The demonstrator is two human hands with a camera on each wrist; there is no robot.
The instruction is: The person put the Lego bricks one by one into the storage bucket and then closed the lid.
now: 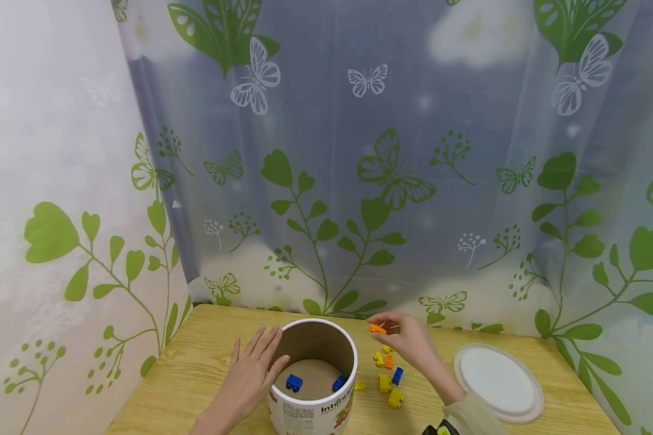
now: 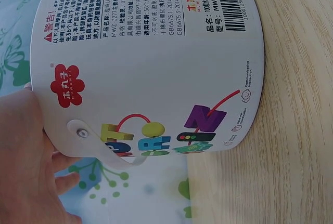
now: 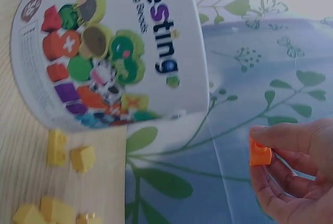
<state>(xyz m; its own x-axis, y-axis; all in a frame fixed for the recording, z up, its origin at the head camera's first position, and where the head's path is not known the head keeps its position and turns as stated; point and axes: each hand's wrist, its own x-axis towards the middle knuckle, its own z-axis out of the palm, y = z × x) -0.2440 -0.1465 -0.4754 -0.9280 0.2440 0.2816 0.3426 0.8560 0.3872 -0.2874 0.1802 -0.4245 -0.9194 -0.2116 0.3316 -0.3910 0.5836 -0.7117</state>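
Observation:
A round white bucket (image 1: 310, 417) with printed sides stands on the table, its top uncovered. Two blue bricks, one at the left (image 1: 294, 382) and one at the right (image 1: 339, 383), lie on its floor. My left hand (image 1: 253, 368) rests against the bucket's left rim with fingers straight; in the left wrist view it lies along the bucket's (image 2: 156, 73) upper edge. To the right of the bucket, my right hand (image 1: 408, 341) pinches an orange brick (image 3: 260, 154) between thumb and fingers, raised above the table.
Several yellow bricks (image 1: 384, 383), a blue brick (image 1: 398, 376) and another orange brick (image 1: 389, 362) are scattered right of the bucket. A round white lid (image 1: 499, 382) lies farther right on the wooden table (image 1: 196, 344). A patterned curtain (image 1: 326, 181) hangs behind.

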